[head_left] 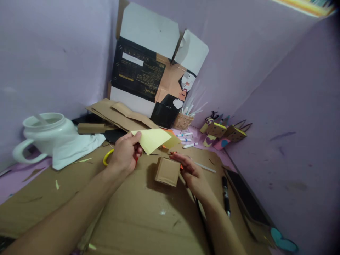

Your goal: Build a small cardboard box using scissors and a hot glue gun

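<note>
My left hand [126, 150] pinches a sheet of pale yellow paper [152, 140] by its left edge, above the cardboard-covered table. The paper is bent, and its right part folds away. A small brown cardboard box [168, 172] lies in front of me, right of my left hand. Along the box's right side is my right hand [192, 170], its upper fingers stretched out near the top corner; its thumb is hidden. Whether it touches the box, I cannot tell. A bit of orange-red shows behind these fingers. A yellow scissor-like loop [107, 157] shows behind my left wrist.
A white pot [49, 129] with white cloth stands left. Flat cardboard pieces [114, 113] and an unfolded printed carton [140, 71] lean at the back. Several markers [190, 145], a holder of white sticks [182, 121] and cardboard figures [216, 130] are beyond. A pen [226, 194] and phone-like black slab [248, 194] lie right.
</note>
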The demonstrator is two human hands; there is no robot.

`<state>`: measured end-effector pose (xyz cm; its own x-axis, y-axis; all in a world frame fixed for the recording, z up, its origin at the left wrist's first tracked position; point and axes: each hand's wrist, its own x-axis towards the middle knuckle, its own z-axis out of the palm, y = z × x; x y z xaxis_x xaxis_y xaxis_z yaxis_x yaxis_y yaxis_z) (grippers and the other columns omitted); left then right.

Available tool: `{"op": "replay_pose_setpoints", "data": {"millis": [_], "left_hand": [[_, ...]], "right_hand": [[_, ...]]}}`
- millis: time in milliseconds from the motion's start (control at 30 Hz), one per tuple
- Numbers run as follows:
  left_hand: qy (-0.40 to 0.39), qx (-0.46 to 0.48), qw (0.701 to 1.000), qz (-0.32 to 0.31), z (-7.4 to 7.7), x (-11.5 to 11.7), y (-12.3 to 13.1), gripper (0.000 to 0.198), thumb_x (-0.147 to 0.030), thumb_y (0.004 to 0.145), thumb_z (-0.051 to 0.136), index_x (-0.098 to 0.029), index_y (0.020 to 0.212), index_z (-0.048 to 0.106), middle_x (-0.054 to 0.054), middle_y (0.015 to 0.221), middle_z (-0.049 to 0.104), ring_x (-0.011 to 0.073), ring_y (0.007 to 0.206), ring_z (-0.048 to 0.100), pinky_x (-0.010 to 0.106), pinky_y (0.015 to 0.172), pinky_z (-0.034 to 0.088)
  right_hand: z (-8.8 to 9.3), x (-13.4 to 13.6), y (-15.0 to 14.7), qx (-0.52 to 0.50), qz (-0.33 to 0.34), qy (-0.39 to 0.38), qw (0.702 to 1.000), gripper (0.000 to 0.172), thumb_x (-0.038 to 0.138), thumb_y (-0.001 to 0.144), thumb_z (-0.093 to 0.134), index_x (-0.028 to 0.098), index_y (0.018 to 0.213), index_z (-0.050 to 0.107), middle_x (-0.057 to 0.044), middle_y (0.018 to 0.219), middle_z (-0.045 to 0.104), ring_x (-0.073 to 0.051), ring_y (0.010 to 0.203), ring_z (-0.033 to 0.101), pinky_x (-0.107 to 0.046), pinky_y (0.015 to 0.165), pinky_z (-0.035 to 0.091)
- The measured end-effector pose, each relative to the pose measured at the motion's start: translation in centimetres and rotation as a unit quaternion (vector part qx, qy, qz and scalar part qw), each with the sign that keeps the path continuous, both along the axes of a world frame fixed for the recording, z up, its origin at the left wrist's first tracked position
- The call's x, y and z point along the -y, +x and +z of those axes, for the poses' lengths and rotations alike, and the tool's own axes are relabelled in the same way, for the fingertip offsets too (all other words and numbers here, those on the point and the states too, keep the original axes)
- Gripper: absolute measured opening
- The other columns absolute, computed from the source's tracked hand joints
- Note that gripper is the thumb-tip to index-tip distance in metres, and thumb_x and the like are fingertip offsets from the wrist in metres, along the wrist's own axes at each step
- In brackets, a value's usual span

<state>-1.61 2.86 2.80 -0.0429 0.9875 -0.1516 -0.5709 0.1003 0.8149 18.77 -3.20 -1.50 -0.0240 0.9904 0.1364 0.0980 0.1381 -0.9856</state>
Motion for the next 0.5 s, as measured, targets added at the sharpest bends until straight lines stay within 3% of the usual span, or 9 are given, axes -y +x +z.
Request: {"op": "replay_pose_setpoints", "data": {"millis": [67, 333, 500], "left_hand": [[0.001, 0.003, 1.0, -0.002, 0.0, 0.1, 0.0, 0.008, -0.017, 0.073, 0.06, -0.016, 0.069, 0.054, -0.005, 0.049, 0.047, 0.0033, 0.036, 0.037, 0.013, 0.031, 0.022], [0.01, -0.002, 1.0, -0.004, 0.1, 0.2, 0.0, 0.004, -0.016, 0.073, 0.058, -0.015, 0.07, 0.055, -0.004, 0.049, 0.049, 0.0034, 0.034, 0.037, 0.013, 0.03, 0.022], [0.014, -0.005, 1.0, -0.011, 0.0, 0.1, 0.0, 0.004, -0.016, 0.072, 0.059, -0.015, 0.07, 0.055, -0.005, 0.05, 0.049, 0.0035, 0.035, 0.037, 0.014, 0.031, 0.021]], "right_hand": [[-0.2, -0.2, -0.4, -0.025, -0.011, 0.011, 1.0, 0.064, 0.008, 0.048, 0.039, 0.026, 0.104, 0.065, -0.003, 0.118, 0.066, -0.024, 0.117, 0.055, -0.046, 0.1, 0.038], [0.0, 0.2, -0.5, -0.041, -0.015, 0.002, 0.999, 0.067, 0.007, 0.048, 0.04, 0.024, 0.11, 0.059, -0.006, 0.118, 0.066, -0.025, 0.119, 0.053, -0.045, 0.098, 0.037], [0.6, 0.8, -0.6, 0.005, -0.002, 0.001, 1.0, 0.046, 0.013, 0.062, 0.05, 0.022, 0.107, 0.06, -0.008, 0.116, 0.064, -0.026, 0.113, 0.055, -0.043, 0.097, 0.038]]}}
